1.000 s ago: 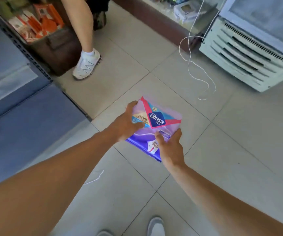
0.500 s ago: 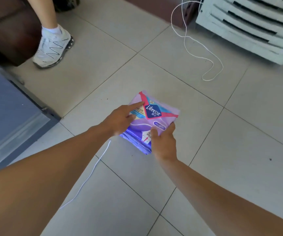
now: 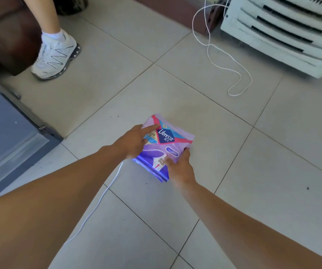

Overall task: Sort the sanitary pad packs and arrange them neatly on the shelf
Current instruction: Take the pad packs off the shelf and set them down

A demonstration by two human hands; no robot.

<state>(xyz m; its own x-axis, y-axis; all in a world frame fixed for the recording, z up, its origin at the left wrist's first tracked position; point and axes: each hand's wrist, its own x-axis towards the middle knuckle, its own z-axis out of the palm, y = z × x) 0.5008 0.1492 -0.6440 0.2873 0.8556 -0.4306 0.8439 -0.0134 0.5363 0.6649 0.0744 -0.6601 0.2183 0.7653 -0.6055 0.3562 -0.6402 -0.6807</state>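
Note:
A stack of purple Libresse sanitary pad packs point(image 3: 166, 136) is low over the tiled floor at the centre of the head view; whether it touches the floor I cannot tell. My left hand point(image 3: 135, 141) holds its left edge, with the index finger stretched across the top. Gripping the near right corner is my right hand point(image 3: 179, 167), thumb on the top face and fingers round the side. The lower packs show only as blue edges under the top one.
The grey shelf base point(image 3: 10, 142) runs along the left. Another person's leg and white sneaker point(image 3: 54, 57) stand at the upper left beside brown furniture point(image 3: 7, 35). A white louvred appliance point(image 3: 282, 35) is at the upper right. White cords point(image 3: 214, 55) point(image 3: 102, 197) trail over the tiles.
Both hands have gone down toward the floor with the packs. The view has tilted down, so the shelf and its goods have slid out at the upper left.

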